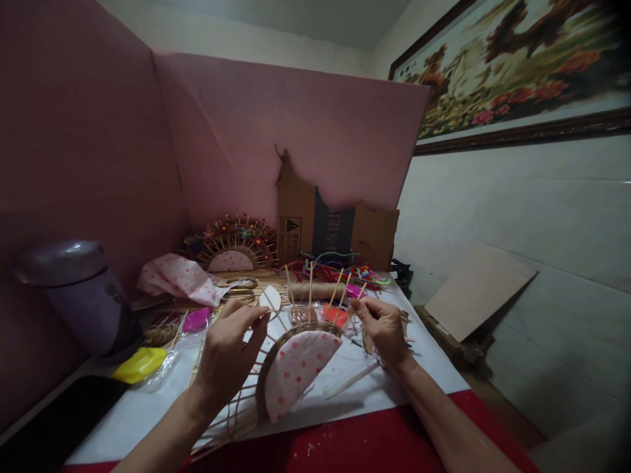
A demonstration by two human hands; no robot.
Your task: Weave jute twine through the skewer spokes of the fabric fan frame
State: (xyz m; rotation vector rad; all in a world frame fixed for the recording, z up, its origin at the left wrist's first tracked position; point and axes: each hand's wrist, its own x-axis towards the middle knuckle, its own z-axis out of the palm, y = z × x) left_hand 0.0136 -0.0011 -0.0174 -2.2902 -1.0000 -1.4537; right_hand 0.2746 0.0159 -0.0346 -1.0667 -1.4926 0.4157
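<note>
1. Head view: my left hand (231, 348) comes up from below. Its wrist is bent and its back faces me, and the curled fingers are pinched shut on one of the wooden sticks (339, 289).
2. My right hand (382, 325) reaches in from the lower right on a straight forearm. Thumb and forefinger are closed tight on another stick at its fingertips.
3. The dotted half-round piece (300, 371) stands tilted between my hands, just right of the left one, with the sticks fanning from its rim.
4. A twine spool (315, 290) lies just beyond my fingertips, and a yellow packet (140, 363) sits well left of my left hand.
</note>
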